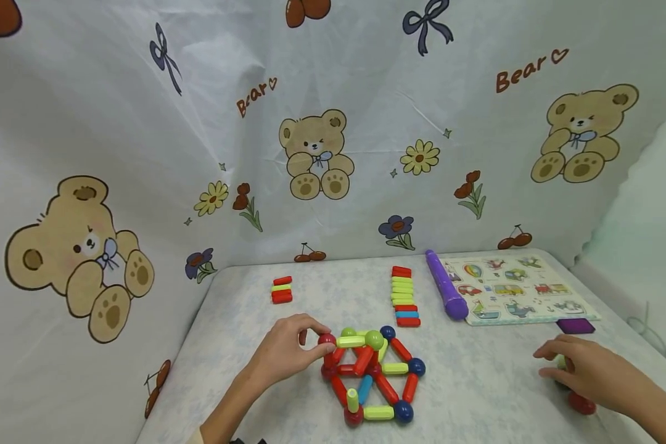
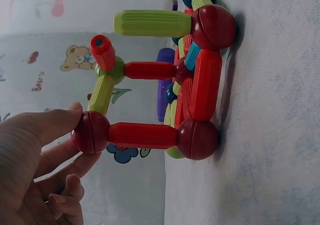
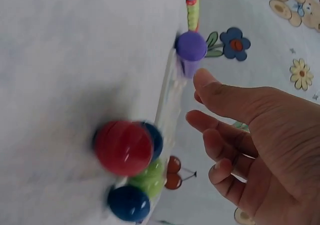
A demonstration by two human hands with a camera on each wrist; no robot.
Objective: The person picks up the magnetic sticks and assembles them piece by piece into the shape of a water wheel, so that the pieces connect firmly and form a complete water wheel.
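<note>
My left hand (image 1: 283,350) pinches a red ball (image 2: 91,131) between thumb and fingers at an upper corner of a magnetic stick-and-ball structure. A red stick (image 2: 143,135) joins this ball to another red ball on the table; a yellow-green stick (image 1: 350,341) links it to a green ball (image 1: 374,339). From that green ball a red stick (image 1: 363,361) sticks out with a free end. At the front, a yellow-green stick (image 1: 352,401) stands upright on a red ball. My right hand (image 1: 596,373), fingers loosely bent and holding nothing, hovers over loose balls: red (image 3: 124,147), blue (image 3: 129,203) and green (image 3: 150,179).
Two columns of loose sticks lie farther back, a short left one (image 1: 281,290) and a longer one (image 1: 402,290). Right of them are a purple wand (image 1: 446,283), a picture board (image 1: 507,287) and a flat purple piece (image 1: 575,325). A bear-printed cloth (image 1: 366,80) hangs behind.
</note>
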